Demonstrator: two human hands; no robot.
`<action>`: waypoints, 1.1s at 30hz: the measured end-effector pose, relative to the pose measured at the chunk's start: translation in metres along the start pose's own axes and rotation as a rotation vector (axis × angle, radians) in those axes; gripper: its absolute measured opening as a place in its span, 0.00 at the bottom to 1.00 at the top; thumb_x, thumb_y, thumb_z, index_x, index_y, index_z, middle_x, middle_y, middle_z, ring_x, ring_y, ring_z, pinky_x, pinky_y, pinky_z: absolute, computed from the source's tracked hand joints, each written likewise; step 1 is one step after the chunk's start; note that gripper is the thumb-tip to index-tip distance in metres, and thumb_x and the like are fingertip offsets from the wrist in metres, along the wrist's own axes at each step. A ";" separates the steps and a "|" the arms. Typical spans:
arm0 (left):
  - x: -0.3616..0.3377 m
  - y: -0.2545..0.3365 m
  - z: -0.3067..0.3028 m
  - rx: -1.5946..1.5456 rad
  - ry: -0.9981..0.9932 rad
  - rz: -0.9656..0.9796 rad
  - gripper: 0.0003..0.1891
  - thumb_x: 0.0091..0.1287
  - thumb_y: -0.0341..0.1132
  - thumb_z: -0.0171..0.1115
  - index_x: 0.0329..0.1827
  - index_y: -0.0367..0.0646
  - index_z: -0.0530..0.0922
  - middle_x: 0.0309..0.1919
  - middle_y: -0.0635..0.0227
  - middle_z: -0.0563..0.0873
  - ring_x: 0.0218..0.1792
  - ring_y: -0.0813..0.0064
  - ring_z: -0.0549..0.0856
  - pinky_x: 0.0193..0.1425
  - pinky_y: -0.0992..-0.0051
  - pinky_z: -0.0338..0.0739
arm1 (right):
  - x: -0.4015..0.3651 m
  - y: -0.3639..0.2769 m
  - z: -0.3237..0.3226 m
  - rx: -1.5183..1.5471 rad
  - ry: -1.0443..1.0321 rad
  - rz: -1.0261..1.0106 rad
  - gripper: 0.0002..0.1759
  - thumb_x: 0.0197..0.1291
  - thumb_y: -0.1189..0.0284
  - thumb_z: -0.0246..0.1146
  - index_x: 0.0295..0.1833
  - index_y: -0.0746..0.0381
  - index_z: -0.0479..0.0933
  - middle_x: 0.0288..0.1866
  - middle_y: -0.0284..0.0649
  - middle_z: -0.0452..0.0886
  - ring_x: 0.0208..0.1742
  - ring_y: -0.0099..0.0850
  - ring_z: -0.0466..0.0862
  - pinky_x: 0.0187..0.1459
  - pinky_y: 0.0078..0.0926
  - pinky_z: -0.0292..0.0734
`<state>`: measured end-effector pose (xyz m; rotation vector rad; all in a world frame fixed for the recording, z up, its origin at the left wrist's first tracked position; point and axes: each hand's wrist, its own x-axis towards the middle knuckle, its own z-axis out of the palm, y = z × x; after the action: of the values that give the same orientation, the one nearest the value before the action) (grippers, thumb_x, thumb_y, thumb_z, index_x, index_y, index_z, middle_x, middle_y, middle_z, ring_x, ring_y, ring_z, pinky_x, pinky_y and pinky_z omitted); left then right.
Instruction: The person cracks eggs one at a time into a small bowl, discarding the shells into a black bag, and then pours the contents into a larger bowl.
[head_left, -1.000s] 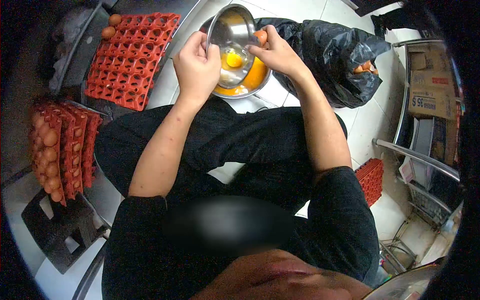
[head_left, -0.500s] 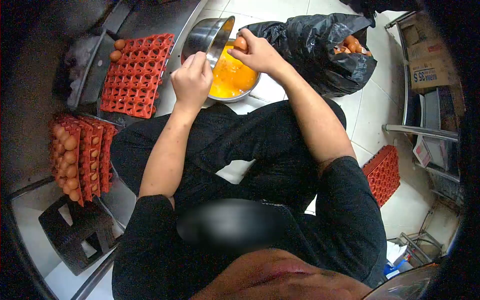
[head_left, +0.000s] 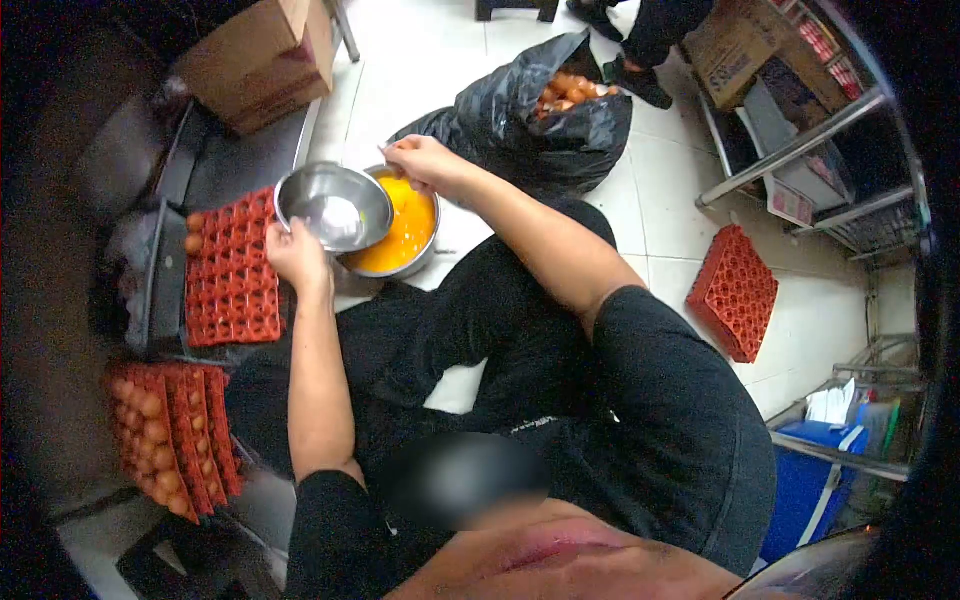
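My left hand grips the near rim of a small steel bowl, whose inside faces up with a little clear liquid in it. The bowl overlaps the left side of a larger steel container of yellow-orange beaten-looking egg. Above that container's far edge is my right hand, its fingers pinched on something small and pale that I cannot make out. Left of the bowl lies a red egg tray, with brown eggs at its left edge.
A black bag of eggshells lies beyond my right hand. Loaded egg trays stand at the lower left, stacked red trays at right. Also there: a cardboard box, a metal rack, a blue box, a person's legs.
The view has shifted. The small bowl has gone from steeply tilted to nearly level, in my left hand. The brown egg or shell in my right hand no longer shows; that hand has moved to the container's far edge.
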<state>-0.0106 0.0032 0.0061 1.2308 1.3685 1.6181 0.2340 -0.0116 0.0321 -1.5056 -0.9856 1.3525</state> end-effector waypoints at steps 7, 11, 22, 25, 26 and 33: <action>0.003 -0.013 0.001 0.134 -0.005 -0.035 0.12 0.71 0.27 0.64 0.31 0.40 0.69 0.26 0.70 0.75 0.29 0.78 0.75 0.35 0.70 0.70 | -0.090 -0.081 -0.139 0.061 0.868 -0.581 0.21 0.75 0.54 0.66 0.55 0.61 0.74 0.39 0.33 0.80 0.31 0.22 0.75 0.31 0.27 0.75; 0.000 -0.007 0.010 0.207 0.000 0.011 0.13 0.69 0.29 0.65 0.29 0.36 0.70 0.23 0.65 0.77 0.26 0.72 0.76 0.36 0.66 0.73 | -0.068 -0.055 -0.240 -0.241 0.818 -0.167 0.44 0.74 0.30 0.45 0.58 0.62 0.79 0.48 0.40 0.83 0.34 0.29 0.80 0.34 0.29 0.78; -0.013 -0.009 0.018 0.098 0.007 -0.160 0.10 0.67 0.36 0.65 0.44 0.38 0.82 0.37 0.50 0.90 0.41 0.50 0.90 0.48 0.54 0.81 | -0.036 -0.180 -0.054 -0.688 0.432 -0.283 0.48 0.69 0.25 0.47 0.68 0.57 0.81 0.62 0.46 0.85 0.41 0.30 0.84 0.44 0.36 0.78; -0.011 -0.010 0.015 0.204 -0.047 -0.292 0.11 0.68 0.41 0.64 0.44 0.43 0.83 0.37 0.50 0.91 0.41 0.44 0.90 0.47 0.51 0.82 | 0.010 -0.171 0.050 -0.771 0.061 -0.325 0.36 0.68 0.40 0.66 0.65 0.60 0.82 0.56 0.40 0.87 0.41 0.26 0.84 0.42 0.28 0.76; -0.014 -0.006 0.014 0.221 -0.039 -0.290 0.11 0.68 0.41 0.63 0.45 0.45 0.84 0.37 0.50 0.91 0.42 0.43 0.90 0.47 0.50 0.82 | 0.024 -0.163 0.088 -0.796 -0.049 -0.360 0.34 0.67 0.43 0.69 0.64 0.61 0.82 0.54 0.39 0.88 0.41 0.26 0.84 0.42 0.28 0.77; -0.023 -0.006 0.026 0.221 -0.071 0.034 0.14 0.67 0.43 0.69 0.45 0.42 0.82 0.36 0.46 0.88 0.42 0.43 0.88 0.47 0.48 0.79 | 0.115 -0.104 0.302 -1.163 -0.293 -0.981 0.30 0.65 0.49 0.70 0.60 0.63 0.83 0.54 0.53 0.89 0.54 0.46 0.90 0.55 0.41 0.85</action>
<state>0.0206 -0.0077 -0.0053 1.4327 1.5195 1.4598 -0.0562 0.1577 0.0827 -1.1620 -2.5199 0.1959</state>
